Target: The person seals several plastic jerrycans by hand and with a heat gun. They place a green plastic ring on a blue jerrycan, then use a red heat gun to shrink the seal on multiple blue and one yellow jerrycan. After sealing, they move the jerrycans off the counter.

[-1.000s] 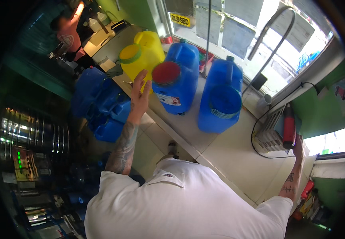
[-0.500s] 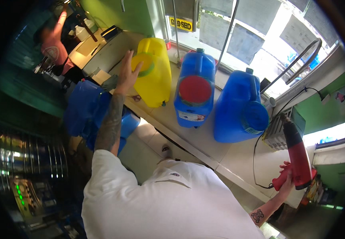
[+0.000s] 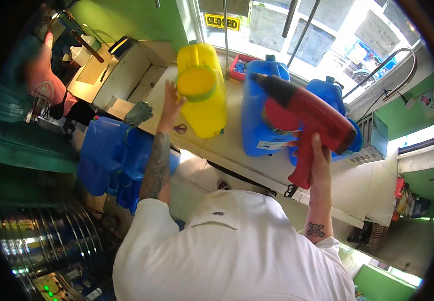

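Observation:
My right hand (image 3: 319, 161) grips a red heat gun (image 3: 322, 118) by its handle; its dark nozzle points left, toward the yellow jug. My left hand (image 3: 171, 108) is raised with fingers spread beside the yellow jug (image 3: 209, 118), at the left of its wide yellow lid (image 3: 196, 82). Whether the fingers touch it, I cannot tell. Right of it stands a blue jug (image 3: 252, 120) whose red lid (image 3: 277, 114) is partly covered by the heat gun. Another blue jug (image 3: 323, 90) is mostly hidden behind the tool.
Scissors (image 3: 180, 129) lie on the white counter (image 3: 212, 150) near the yellow jug. More blue jugs (image 3: 99, 145) are stacked at the left. Beyond the counter, a red crate (image 3: 239, 75) sits by the window. A grey metal box (image 3: 377, 138) stands right. A person (image 3: 51, 90) works far left.
My right hand has swung the heat gun up and left from the counter's right end, over the blue jugs. My left hand stays beside the yellow jug. The view has shifted.

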A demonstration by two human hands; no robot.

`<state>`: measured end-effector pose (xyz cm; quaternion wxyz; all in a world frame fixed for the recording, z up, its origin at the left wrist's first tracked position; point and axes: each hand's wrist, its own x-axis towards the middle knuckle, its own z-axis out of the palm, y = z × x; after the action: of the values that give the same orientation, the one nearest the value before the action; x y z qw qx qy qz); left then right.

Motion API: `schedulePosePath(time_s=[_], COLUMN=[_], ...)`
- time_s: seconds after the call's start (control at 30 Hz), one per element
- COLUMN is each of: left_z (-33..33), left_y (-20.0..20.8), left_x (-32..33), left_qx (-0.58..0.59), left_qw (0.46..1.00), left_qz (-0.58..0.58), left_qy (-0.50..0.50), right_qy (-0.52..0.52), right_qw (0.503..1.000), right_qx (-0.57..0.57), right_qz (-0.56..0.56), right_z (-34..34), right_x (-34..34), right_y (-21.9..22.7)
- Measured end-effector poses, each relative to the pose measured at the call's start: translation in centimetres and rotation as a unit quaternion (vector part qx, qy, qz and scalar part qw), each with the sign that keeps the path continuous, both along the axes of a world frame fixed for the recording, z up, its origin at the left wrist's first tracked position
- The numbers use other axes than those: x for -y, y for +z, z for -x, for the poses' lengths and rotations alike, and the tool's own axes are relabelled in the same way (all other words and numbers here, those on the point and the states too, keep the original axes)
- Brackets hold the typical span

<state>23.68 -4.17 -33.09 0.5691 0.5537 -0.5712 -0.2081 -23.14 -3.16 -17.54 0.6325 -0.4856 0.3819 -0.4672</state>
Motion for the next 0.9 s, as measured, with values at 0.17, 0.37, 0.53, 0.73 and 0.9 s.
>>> schedulePosePath(time_s=[0.17, 0.37, 0.53, 0.73, 0.9], left_z=[3.3, 4.4, 4.5, 4.4, 4.1], left_y=[0.9, 3.4, 3.3, 3.2, 3.3], left_x=[-1.2, -1.0, -1.4, -1.6, -1.8], left_qx=[-0.098, -0.099, -0.049, -0.086, -0.069], left_qw=[0.995, 0.995, 0.999, 0.996, 0.997], left_qz=[-0.03, 0.005, -0.005, -0.019, -0.033], left_qy=[-0.012, -0.023, 0.012, -0.001, -0.002], right_qy=[0.041, 0.064, 0.067, 0.057, 0.051], right_qw=[0.997, 0.995, 0.996, 0.997, 0.998], right_qx=[-0.07, -0.078, -0.057, -0.026, -0.009], right_qz=[-0.001, -0.012, -0.031, -0.041, -0.046], right_z=[-3.9, -4.5, -4.1, -3.1, -2.6], right_x=[0.6, 0.4, -0.4, -1.3, -1.9], right_y=[-0.1, -0.7, -1.0, -1.7, -2.1])
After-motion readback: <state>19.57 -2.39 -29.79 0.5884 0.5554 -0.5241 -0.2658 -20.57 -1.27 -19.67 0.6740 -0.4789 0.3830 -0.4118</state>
